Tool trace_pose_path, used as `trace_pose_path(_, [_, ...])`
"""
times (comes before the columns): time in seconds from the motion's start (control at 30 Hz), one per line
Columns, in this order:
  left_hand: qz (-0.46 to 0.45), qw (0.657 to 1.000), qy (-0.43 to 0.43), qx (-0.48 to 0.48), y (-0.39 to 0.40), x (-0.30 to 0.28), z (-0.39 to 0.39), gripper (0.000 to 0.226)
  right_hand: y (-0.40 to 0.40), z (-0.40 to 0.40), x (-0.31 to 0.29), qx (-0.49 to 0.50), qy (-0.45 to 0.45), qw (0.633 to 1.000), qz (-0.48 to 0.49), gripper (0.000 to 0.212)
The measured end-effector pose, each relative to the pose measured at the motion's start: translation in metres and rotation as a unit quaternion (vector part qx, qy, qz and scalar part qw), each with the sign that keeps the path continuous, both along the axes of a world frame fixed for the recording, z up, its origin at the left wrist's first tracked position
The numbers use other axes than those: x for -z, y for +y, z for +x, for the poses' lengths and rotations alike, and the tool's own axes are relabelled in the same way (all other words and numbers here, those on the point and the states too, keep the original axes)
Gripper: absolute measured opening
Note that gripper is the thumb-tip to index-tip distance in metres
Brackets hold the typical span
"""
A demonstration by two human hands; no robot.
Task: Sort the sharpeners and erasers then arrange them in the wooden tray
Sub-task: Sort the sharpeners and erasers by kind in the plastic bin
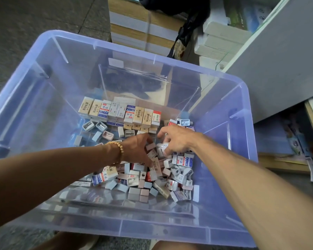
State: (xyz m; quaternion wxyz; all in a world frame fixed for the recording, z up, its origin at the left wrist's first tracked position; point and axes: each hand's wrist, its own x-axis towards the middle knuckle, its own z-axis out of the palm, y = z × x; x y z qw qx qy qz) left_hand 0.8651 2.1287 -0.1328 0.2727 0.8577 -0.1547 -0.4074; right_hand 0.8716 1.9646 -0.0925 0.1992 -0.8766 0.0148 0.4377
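Observation:
A loose heap of erasers and small sharpeners (145,179) covers the near floor of a clear blue plastic bin (43,98). Behind it a neat row of boxed erasers (121,112) stands upright, with a few grey and pink sharpeners (101,126) in front of it. My left hand (137,148), wearing a bead bracelet, reaches into the heap and its fingers curl round small erasers. My right hand (175,139) is just beside it, fingers curled over a white eraser (161,147). No wooden tray is in view.
The bin sits on a grey floor. Stacks of paper reams (134,31) and a black bag (188,9) lie behind it. A grey cabinet (282,65) stands at the right, with books and magazines (300,141) under it.

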Motion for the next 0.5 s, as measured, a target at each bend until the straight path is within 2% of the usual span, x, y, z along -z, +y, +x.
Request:
trace_pose_path(0.37, [-0.036,0.993,0.088,-0.073,-0.017,0.0,-0.009,0.074,-0.002,-0.001,0.001,-0.034,-0.012,0.999,-0.023,0.055])
trace_pose_path(0.5, [-0.03,0.994,0.064,-0.081,-0.015,-0.005,-0.008,0.078,-0.001,-0.001,0.002,-0.027,-0.015,0.999,-0.021,0.05])
